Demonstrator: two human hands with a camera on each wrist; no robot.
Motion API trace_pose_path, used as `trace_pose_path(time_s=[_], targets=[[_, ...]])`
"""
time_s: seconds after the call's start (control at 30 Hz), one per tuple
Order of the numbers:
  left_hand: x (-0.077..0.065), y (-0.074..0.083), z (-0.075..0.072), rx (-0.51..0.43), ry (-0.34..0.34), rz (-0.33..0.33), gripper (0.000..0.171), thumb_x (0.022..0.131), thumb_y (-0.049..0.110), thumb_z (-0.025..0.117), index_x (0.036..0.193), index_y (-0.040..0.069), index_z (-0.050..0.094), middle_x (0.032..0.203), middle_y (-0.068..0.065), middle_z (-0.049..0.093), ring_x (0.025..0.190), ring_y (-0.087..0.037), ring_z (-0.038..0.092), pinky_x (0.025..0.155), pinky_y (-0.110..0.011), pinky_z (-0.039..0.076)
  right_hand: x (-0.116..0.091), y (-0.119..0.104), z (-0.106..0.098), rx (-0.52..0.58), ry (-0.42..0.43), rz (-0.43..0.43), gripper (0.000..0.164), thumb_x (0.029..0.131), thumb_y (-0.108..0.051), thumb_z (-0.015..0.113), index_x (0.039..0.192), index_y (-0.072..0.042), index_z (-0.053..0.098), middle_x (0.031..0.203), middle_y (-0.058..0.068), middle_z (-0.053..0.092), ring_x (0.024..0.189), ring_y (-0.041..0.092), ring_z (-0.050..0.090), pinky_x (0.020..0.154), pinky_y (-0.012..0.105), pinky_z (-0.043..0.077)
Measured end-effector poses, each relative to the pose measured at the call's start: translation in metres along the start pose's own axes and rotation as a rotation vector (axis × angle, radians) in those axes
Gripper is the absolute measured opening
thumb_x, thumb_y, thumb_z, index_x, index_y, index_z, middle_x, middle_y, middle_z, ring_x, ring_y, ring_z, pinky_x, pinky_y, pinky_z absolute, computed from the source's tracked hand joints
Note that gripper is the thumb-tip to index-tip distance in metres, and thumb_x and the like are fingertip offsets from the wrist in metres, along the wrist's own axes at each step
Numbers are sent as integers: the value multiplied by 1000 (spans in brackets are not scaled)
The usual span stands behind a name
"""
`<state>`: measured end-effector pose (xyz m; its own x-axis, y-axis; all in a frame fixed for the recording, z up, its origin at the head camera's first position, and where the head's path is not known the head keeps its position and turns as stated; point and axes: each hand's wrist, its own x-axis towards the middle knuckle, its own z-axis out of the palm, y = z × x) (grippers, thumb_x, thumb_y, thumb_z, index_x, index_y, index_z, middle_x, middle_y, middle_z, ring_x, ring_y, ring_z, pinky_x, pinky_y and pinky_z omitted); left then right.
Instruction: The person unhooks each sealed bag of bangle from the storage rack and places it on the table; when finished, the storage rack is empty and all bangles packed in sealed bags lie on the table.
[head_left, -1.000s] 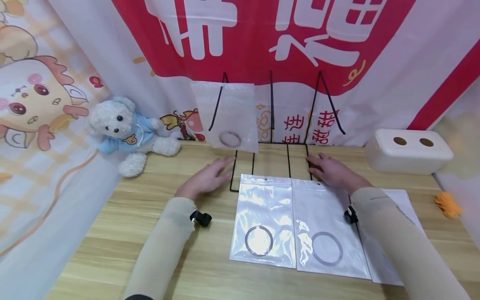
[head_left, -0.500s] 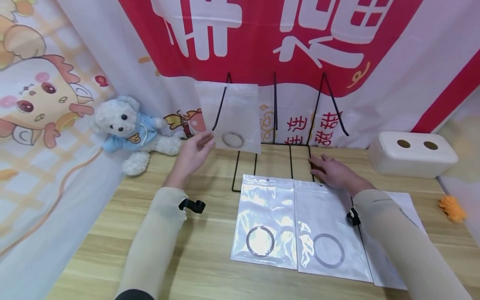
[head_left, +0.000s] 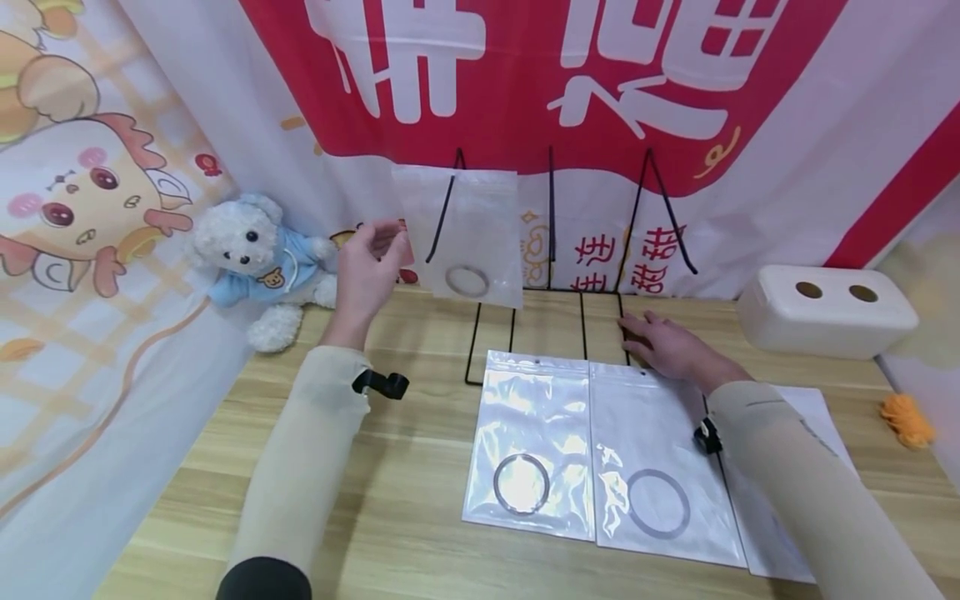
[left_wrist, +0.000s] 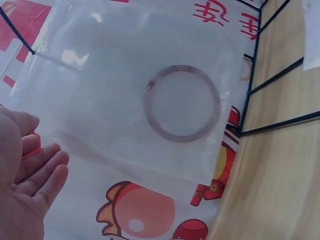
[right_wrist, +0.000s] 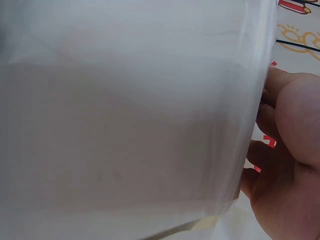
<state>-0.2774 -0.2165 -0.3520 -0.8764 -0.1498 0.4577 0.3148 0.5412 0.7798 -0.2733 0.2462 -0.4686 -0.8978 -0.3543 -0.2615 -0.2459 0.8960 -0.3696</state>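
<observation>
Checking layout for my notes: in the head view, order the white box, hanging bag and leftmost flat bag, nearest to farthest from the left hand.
1. Hanging bag: just right of the left hand.
2. Leftmost flat bag: on the table, lower right.
3. White box: far right.

Pale translucent sheet (right_wrist: 125, 125) is blurred across most of the right wrist view; which bag it belongs to can't be told. Fingertips of the right grip (right_wrist: 295, 155) are partly hidden there, hold on the rack (head_left: 552, 217) unclear; the palm is cut by the right edge. Left grip (left_wrist: 22, 192) is cut by the left edge in its wrist view. Far-right bag (head_left: 813, 408) is partly covered by the right sleeve (head_left: 795, 467), contents not readable. Rack base is partly hidden under flat bags (head_left: 536, 425). Banner characters (head_left: 431, 75) are cropped at top.
</observation>
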Motion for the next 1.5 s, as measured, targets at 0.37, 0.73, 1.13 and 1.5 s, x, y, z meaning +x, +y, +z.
trace_pose_path(time_s=[0.37, 0.73, 1.13, 1.5], targets=[[22, 17, -2, -87, -43, -101, 41, 108, 30, 66, 143, 9, 63, 142, -10, 68, 132, -20, 66, 117, -32, 52, 2, 4, 2, 11, -2, 16, 63, 116, -41, 46, 172, -17, 30, 174, 38, 14, 156, 67, 18, 124, 78, 19], [28, 21, -6, -189, -13, -72, 39, 107, 25, 67, 140, 4, 64, 133, -11, 67, 123, -20, 66, 112, -31, 53, 0, -2, -3, 10, 11, -7, 63, 116, -40, 47, 171, -15, 31, 173, 40, 14, 156, 68, 17, 125, 79, 18], [26, 23, -5, -228, 63, -42, 34, 105, 23, 70, 131, 2, 69, 116, -5, 67, 106, -14, 64, 99, -26, 54, -1, 2, 0, 13, 21, -32, 62, 116, -37, 46, 171, -11, 31, 172, 41, 16, 155, 69, 18, 125, 79, 18], [24, 29, -6, -177, 132, 29, 29, 103, 27, 76, 115, 1, 74, 107, -6, 71, 94, -12, 63, 87, -19, 55, -1, 3, 2, 22, 22, -24, 63, 116, -39, 45, 171, -13, 30, 173, 40, 13, 155, 70, 15, 124, 80, 17]])
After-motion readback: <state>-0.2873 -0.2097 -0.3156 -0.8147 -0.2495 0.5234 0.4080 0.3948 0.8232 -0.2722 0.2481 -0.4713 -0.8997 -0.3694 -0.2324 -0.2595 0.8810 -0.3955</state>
